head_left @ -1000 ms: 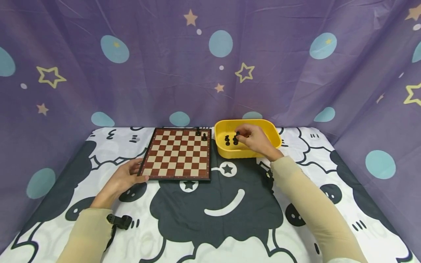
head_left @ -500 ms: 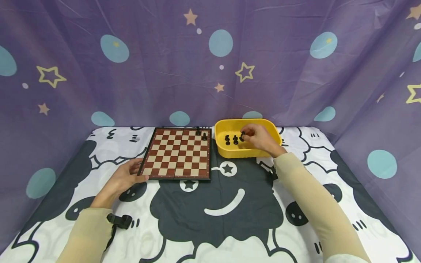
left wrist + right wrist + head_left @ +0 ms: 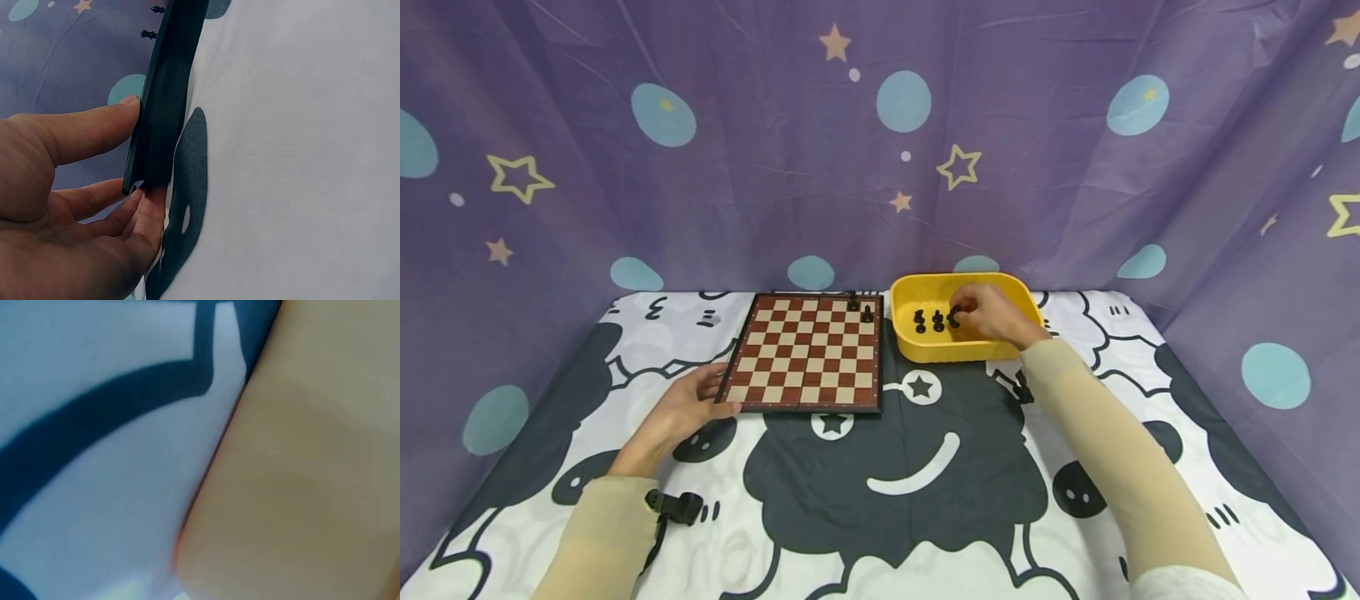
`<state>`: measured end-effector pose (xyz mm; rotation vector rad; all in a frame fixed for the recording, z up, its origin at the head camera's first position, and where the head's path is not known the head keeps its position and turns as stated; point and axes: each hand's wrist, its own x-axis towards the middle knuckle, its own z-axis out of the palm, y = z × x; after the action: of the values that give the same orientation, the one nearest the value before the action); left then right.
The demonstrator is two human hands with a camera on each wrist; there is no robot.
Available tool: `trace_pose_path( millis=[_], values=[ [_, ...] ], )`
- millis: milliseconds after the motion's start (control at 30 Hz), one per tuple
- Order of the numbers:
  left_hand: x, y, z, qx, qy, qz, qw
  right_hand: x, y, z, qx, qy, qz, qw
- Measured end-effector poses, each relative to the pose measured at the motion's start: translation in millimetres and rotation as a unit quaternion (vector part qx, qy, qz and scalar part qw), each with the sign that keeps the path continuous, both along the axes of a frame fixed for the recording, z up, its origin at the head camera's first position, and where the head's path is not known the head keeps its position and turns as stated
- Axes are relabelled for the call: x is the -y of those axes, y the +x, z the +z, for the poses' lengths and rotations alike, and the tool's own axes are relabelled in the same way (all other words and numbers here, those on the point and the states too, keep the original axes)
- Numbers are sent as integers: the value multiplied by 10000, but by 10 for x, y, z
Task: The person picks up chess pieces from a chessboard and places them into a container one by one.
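My left hand (image 3: 685, 407) grips the near left corner of a brown-and-cream chessboard (image 3: 805, 350). In the left wrist view, the thumb lies on the top edge of the board's dark side (image 3: 165, 94), with fingers under the corner. Two black chess pieces stand at the board's far right; one is a pawn-like piece (image 3: 867, 314). Inside a yellow basin (image 3: 958, 353), my right hand (image 3: 988, 310) pinches a black chess piece (image 3: 953, 317), partly hidden by the fingertips. Left of it stand a black knight (image 3: 920, 322) and another black chess piece (image 3: 938, 322).
A cloth with black-and-white sheep (image 3: 895, 475) covers the table. Behind it hangs a purple curtain (image 3: 760, 167). The basin stands just right of the board. Cloth and a beige sleeve (image 3: 300, 475) fill the right wrist view, so the right hand is out of it.
My right hand has moved slightly right inside the basin with the black chess piece, then lower beside the two other pieces. My left hand and the board have stayed put.
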<state>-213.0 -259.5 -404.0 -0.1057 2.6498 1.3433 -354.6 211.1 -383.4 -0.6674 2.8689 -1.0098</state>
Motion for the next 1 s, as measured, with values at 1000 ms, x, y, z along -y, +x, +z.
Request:
trace_pose_path(
  millis=[1000],
  values=[
    [-3,17,0,-37,-44,-24,10000,-2,-80,-76,-79,273,202,9994]
  ],
)
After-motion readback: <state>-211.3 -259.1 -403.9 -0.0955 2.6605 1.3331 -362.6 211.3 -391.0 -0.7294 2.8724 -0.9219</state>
